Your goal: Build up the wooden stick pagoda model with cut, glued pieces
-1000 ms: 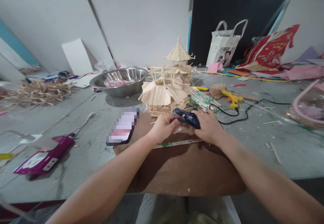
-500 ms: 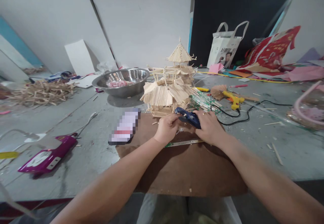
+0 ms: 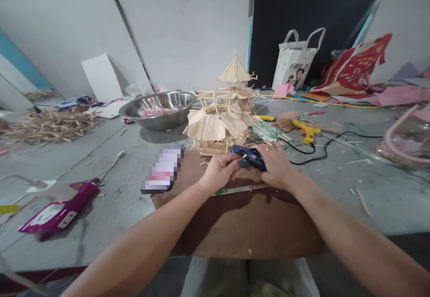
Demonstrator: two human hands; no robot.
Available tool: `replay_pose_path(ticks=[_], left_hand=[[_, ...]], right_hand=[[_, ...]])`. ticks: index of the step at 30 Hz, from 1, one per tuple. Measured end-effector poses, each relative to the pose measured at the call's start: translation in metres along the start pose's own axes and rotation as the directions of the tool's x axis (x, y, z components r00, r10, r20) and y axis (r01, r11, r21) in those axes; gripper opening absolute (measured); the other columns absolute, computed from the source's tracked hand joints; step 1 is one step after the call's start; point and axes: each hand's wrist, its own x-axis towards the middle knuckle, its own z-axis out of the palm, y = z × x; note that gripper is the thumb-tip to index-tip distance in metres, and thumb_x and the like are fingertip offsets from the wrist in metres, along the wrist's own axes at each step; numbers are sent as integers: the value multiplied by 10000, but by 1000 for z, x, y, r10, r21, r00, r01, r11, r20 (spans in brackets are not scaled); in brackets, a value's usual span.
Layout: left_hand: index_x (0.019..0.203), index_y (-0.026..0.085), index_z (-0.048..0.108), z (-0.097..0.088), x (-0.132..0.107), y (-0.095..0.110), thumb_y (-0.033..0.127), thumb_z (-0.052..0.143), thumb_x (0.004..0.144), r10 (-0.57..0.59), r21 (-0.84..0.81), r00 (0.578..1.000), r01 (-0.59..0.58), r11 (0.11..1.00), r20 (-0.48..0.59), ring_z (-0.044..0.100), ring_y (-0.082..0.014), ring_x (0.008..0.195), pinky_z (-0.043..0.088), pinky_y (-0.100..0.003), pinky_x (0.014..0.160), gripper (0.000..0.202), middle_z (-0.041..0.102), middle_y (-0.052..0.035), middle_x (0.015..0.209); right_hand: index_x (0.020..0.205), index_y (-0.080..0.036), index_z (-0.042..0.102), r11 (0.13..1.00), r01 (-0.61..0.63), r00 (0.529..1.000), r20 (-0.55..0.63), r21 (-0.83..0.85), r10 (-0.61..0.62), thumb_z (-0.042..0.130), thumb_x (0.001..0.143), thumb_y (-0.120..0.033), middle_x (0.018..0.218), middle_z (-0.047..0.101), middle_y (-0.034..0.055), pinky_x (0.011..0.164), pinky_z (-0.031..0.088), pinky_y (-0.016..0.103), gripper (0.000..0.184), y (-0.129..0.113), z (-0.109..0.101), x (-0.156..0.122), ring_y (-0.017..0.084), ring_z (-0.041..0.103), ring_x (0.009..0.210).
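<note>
My right hand [image 3: 277, 162] is wrapped round a pair of dark blue hand cutters [image 3: 254, 158], whose jaw end points left. The fingers of my left hand [image 3: 220, 170] are pinched together right at that jaw. A short pale end of a thin wooden stick [image 3: 245, 156] pokes out there; the rest of it is hidden by the fingers and the tool. Just behind the hands stands a pavilion model [image 3: 215, 126] built from thin wooden sticks, with slanted roof panels. A paper-wrapped strip [image 3: 240, 190] lies beneath the hands on a brown board [image 3: 248, 230].
A phone [image 3: 164, 169] lies left of the board, and a purple power strip [image 3: 58, 212] farther left. Behind are a steel bowl [image 3: 157, 122] and a heap of sticks [image 3: 50, 126]. A yellow glue gun [image 3: 307, 130] with a black cord rests at right, near loose sticks.
The view has shifted slightly. The stick end now shows on the near side of the cutter jaw, and my left hand has turned a little. Both hands keep their hold.
</note>
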Motion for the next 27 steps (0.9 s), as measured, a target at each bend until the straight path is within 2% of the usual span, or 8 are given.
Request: replay_pose_path(ticks=[2,5,12,18,27], left_hand=[[558,129,510,-1,1,2,437,504,734,-69,-79,996,74,994,60,367,-38,335,269,-168,350,355,441,46,406],[530,124,495,-4,2,8,454,525,714,-112,-103,988,123,987,110,383,-35,337,261,-167,352,379,466,37,420],[494,122,469,-5,2,17,385,491,757,-90,18,989,89,996,118,345,-18,351,248,-159,380,373,423,55,405],[497,131,438,-6,1,18,377,444,787,-84,98,988,72,993,128,319,-20,350,227,-159,380,380,381,65,387],[490,142,420,-4,1,17,388,424,795,-104,107,987,91,990,122,307,-30,343,212,-174,376,392,377,61,378]], right_hand=[[1104,-116,402,1000,28,999,-18,-6,-29,467,626,-226,1063,562,143,939,127,443,495,0,-1,0,260,472,1021],[1093,-122,410,999,35,999,-30,-6,-35,482,651,-262,1042,575,138,936,138,429,469,-1,-1,0,253,480,1008],[1029,-136,446,1000,-10,1000,-3,-3,10,469,638,-230,993,591,125,872,215,397,403,-2,-1,1,250,506,943],[1017,-107,462,999,-31,999,13,-32,32,447,595,-191,1002,582,144,829,228,384,430,-1,1,0,250,516,914],[962,-113,488,992,-66,998,-6,-106,66,452,600,-214,903,607,140,774,237,362,378,-4,-3,1,252,523,858]])
